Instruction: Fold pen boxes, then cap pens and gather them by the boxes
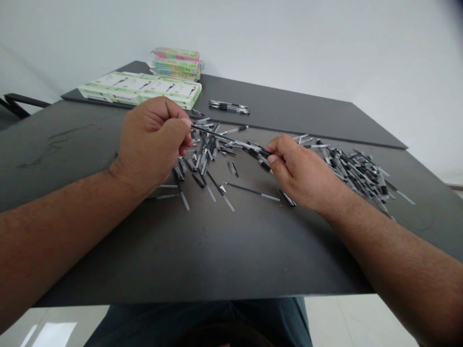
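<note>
My left hand (155,137) is closed in a pinch on the dark end of a pen refill (215,134). The refill slants down to the right, and its clear end meets a transparent pen barrel (253,147). My right hand (300,168) is closed around the barrel near its black grip. Whether the refill's end lies inside the barrel or only touches it, I cannot tell. Below and between my hands are loose refills (253,191), caps and other pen parts (206,149) scattered on the dark table (224,250).
A big heap of pen barrels (347,168) lies to the right. Green-and-white boxes (141,86) stand at the back left, with a stack of colourful packs (177,62) behind them. Several pens (229,107) lie together on the raised back panel (289,108).
</note>
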`<state>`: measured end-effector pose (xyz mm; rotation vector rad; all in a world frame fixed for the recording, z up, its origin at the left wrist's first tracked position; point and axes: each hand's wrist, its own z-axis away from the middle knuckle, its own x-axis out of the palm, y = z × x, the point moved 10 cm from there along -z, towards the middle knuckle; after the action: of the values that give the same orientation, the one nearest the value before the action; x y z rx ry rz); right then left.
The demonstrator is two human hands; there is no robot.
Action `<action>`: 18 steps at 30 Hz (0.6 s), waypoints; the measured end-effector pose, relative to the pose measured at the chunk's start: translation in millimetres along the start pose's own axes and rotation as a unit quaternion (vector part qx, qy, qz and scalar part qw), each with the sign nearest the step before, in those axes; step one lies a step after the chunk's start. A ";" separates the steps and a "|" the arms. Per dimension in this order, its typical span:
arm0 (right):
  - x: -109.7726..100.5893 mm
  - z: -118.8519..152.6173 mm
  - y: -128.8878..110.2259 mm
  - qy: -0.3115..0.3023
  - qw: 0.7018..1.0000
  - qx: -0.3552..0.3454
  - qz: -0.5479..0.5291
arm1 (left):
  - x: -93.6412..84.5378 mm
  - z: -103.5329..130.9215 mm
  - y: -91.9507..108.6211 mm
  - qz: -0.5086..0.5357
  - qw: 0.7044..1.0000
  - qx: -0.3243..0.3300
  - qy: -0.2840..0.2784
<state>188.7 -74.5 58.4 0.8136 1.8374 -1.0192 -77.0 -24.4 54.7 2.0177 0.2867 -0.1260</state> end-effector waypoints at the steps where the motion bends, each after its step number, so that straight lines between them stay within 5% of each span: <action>1: -0.1 0.0 0.0 0.003 1.000 -0.003 -0.001 | -1.0 -1.2 -0.9 0.006 1.000 0.005 0.010; 6: -0.8 0.0 -0.8 0.018 1.000 -0.025 -0.005 | -6.9 -6.4 -4.0 0.039 0.997 0.032 0.066; 18: 0.2 -0.3 -0.7 0.019 1.000 -0.021 -0.005 | -4.9 -3.1 -2.4 0.017 0.999 0.012 0.039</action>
<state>187.9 -74.5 58.6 0.8041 1.8911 -0.9750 -82.4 -21.4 55.1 2.0533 0.3006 -0.0300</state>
